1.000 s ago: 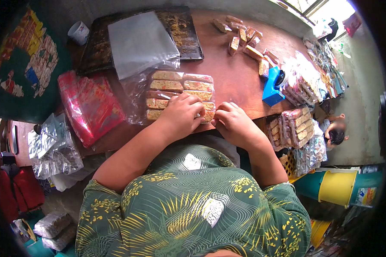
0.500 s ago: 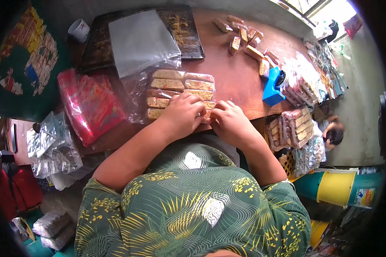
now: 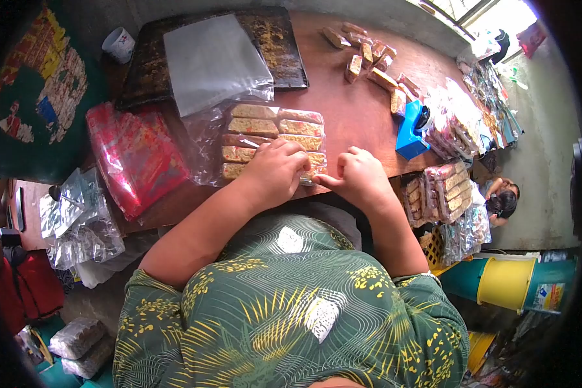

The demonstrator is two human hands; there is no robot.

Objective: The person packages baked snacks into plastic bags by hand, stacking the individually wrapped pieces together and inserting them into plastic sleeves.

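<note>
A clear plastic pack of wrapped oblong bars, laid in two columns, rests flat near the table's front edge. My left hand lies over its lower middle with the fingers curled. A thin silvery stick pokes out from that hand; its other end is hidden under the fingers, so its kind does not show. Just off the pack's right lower corner is my right hand. Its thumb stretches toward the pack, apart from the bent fingers, and nothing shows in its grasp.
Loose wrapped bars lie at the back. Right of the pack stands a blue tape dispenser, beside stacked bar packs. Clear plastic sheets cover a dark tray. A red plastic bundle lies left. A person is far right.
My right hand has drawn away from the pack's lower right corner, its thumb now spread from the fingers. My left hand stays on the pack. The person at far right has shifted slightly.
</note>
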